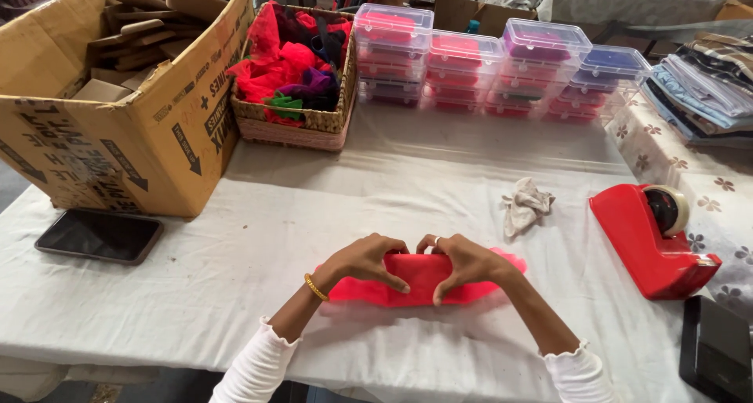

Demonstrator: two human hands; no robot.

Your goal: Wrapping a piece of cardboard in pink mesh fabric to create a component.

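Note:
A folded piece of bright red cloth [420,274] lies flat on the white-covered table [259,238] right in front of me. My left hand [362,260] presses on its left part with fingers curled over the top edge. My right hand [463,263] presses on its right part in the same way, thumb pointing down toward the cloth's near edge. The two hands almost touch at the fingertips. A gold bangle sits on my left wrist and a ring on a right finger.
A red tape dispenser [652,238] stands at the right, a crumpled pale rag [525,203] beside it. A dark phone [99,235] lies left, by a cardboard box [125,113]. A woven basket [302,125] of coloured cloths and stacked clear plastic boxes [502,70] stand behind. A black device [718,348] sits at the right corner.

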